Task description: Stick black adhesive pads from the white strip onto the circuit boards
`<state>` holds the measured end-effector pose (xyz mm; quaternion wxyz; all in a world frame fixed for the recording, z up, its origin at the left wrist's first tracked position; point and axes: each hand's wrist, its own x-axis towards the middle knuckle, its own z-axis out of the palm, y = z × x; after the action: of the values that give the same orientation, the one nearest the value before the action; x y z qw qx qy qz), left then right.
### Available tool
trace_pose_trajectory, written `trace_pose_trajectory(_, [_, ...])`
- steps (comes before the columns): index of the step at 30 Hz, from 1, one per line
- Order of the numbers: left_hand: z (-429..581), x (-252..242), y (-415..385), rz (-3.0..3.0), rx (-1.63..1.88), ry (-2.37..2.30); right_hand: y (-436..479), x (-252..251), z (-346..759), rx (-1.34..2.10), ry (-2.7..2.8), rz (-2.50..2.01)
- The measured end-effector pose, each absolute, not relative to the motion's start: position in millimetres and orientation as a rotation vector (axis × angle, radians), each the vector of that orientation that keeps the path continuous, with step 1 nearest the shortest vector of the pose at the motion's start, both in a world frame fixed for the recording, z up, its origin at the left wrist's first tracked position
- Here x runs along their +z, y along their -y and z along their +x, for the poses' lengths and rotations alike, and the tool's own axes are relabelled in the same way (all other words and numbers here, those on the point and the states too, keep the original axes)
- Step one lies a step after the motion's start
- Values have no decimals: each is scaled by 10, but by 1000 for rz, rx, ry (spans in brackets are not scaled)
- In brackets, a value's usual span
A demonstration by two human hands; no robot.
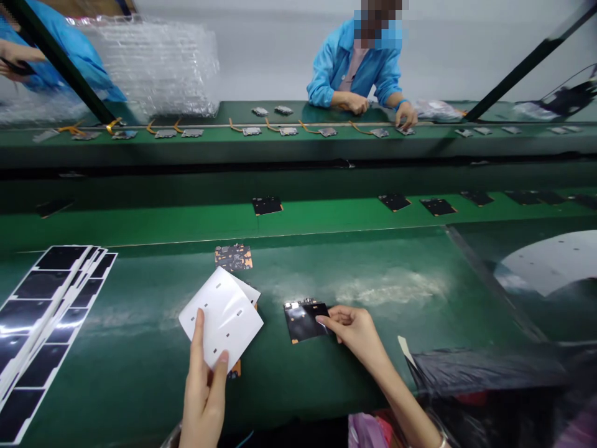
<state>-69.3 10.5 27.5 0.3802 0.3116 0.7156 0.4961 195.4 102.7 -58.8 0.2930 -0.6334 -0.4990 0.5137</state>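
Observation:
My left hand [205, 373] grips white backing sheets [221, 317] with small dark slots, tilted over the green bench. Part of a circuit board [234, 370] peeks out beneath them. To the right lies another circuit board [305, 320], its top mostly covered by a glossy black film, with bare components along the far edge. At that board's right edge, my right hand [352, 326] is closed in a pinch, the thumb over the film. A bare circuit board [234, 256] with orange patches lies just beyond the white sheets.
Sheets of black film labels [40, 336] are stacked at left. Several black-covered boards [267, 206] lie along the bright green strip. Across it, a co-worker in blue [354, 68] handles small parts on the far bench; another person stands far left. Black plastic [485, 370] lies front right.

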Motion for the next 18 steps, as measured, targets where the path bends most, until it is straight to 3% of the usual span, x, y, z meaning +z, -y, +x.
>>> trace_pose_trajectory(6, [-703,321,-132,857,1185,-1962,-1008,-503,1900,1104,1612,-1762])
trace_pose_trajectory(13, [-749,310,-117,802,1163,-1940,-1253,-103,1792,588,2394,-2124])
trace_pose_trajectory(18, [-782,290,-105,808,1210,-1950,-1092,-52,1831,250,2491,-2144])
